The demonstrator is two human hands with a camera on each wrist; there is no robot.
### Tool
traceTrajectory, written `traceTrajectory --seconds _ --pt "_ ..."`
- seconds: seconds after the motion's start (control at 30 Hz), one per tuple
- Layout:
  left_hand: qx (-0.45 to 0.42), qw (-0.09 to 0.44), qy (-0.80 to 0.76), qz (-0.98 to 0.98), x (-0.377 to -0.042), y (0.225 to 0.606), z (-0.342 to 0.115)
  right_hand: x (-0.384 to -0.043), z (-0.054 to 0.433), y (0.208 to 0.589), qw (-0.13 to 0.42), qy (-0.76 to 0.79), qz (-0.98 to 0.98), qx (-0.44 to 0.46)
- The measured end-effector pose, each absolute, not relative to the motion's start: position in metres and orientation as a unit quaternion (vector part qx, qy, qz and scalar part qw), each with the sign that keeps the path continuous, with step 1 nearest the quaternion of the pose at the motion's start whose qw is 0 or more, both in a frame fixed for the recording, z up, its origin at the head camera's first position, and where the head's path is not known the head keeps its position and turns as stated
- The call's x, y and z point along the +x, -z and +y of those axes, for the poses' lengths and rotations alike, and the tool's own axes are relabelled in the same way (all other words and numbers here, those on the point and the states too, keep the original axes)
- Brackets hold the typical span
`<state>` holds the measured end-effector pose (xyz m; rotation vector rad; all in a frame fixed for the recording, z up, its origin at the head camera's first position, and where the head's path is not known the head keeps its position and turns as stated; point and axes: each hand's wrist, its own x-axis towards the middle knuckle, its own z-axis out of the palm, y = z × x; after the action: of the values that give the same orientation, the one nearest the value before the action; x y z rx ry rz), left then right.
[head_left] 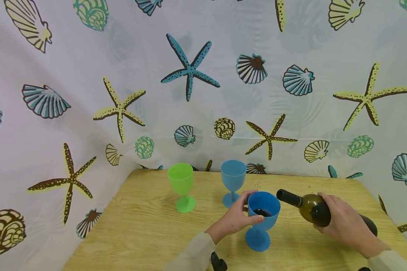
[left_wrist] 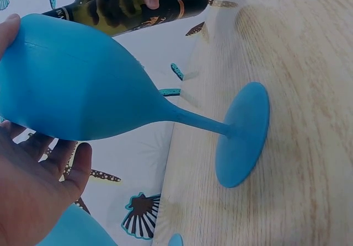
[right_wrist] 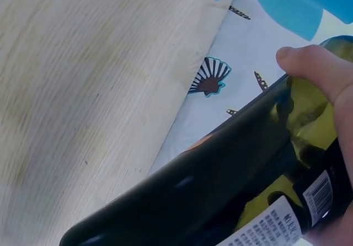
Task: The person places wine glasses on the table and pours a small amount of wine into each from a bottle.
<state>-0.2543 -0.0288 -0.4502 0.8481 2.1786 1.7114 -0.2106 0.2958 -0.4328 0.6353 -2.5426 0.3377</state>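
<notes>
My left hand (head_left: 234, 219) grips the bowl of a darker blue plastic goblet (head_left: 266, 224), fingers behind and thumb across the front. Dark liquid (head_left: 262, 213) lies in its bowl. The goblet's round foot (left_wrist: 242, 135) shows close over the tabletop in the left wrist view. With my right hand (head_left: 340, 220) I hold a dark green wine bottle (head_left: 313, 210) around its body, tilted so the neck points left. The bottle's mouth is just right of the goblet's rim, a little above it. In the right wrist view a white printed label (right_wrist: 267, 224) shows on the bottle.
A lighter blue goblet (head_left: 233, 176) stands upright just behind the held one. Further left stands a lime green goblet (head_left: 181, 182). The wooden table (head_left: 135, 226) is backed and flanked by a white cloth (head_left: 203, 113) printed with starfish and shells.
</notes>
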Motion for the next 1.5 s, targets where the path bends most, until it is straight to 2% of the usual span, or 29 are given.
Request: traceTrajectory --seconds 0.7,1.0,1.23,1.5 --pt "0.305 0.119 -0.593 0.736 -0.256 0.454 -0.03 -0.21 0.284 0.428 0.247 -0.286 -0.917 0.125" --pt "0.297 0.123 -0.585 0.745 -0.256 0.452 -0.031 -0.214 0.282 0.432 0.282 -0.359 -0.887 0.063" --pt "0.297 0.128 -0.583 0.745 -0.256 0.452 -0.031 -0.217 0.288 0.432 0.239 -0.441 -0.865 -0.034" --pt "0.299 0.128 -0.585 0.743 -0.258 0.453 -0.029 -0.22 0.297 0.435 0.219 -0.471 -0.85 -0.087"
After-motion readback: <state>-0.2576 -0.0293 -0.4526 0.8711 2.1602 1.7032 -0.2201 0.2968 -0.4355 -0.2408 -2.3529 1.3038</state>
